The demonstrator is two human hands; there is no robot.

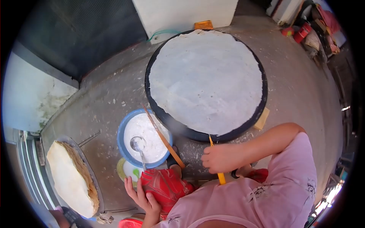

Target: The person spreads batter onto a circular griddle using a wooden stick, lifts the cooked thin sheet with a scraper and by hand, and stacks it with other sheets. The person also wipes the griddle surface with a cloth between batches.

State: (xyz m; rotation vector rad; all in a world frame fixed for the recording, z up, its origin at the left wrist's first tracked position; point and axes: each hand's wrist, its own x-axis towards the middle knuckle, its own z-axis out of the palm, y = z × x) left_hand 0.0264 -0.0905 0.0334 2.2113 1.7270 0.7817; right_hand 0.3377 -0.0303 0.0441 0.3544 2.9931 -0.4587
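A large round black griddle (262,100) carries a thin, pale, round pancake (207,81) spread almost to its rim. At the griddle's near edge, my right hand (217,158) is closed around a slim yellow scraper (221,178); its narrow tip reaches the pancake's border. My left hand (142,195) lies against the red-covered knee (165,190), fingers apart, holding nothing. Beyond that knee stands a blue basin (121,135) of white batter (146,127). A metal ladle (137,144) rests in it, and a wooden stick (163,138) lies across its rim.
A stack of finished pancakes (70,182) sits on a round support at the left. Partly behind the basin is a small greenish bowl (121,169) of whitish liquid. A white block (186,15) stands behind the griddle. Assorted items, including a red can (302,32), lie far right.
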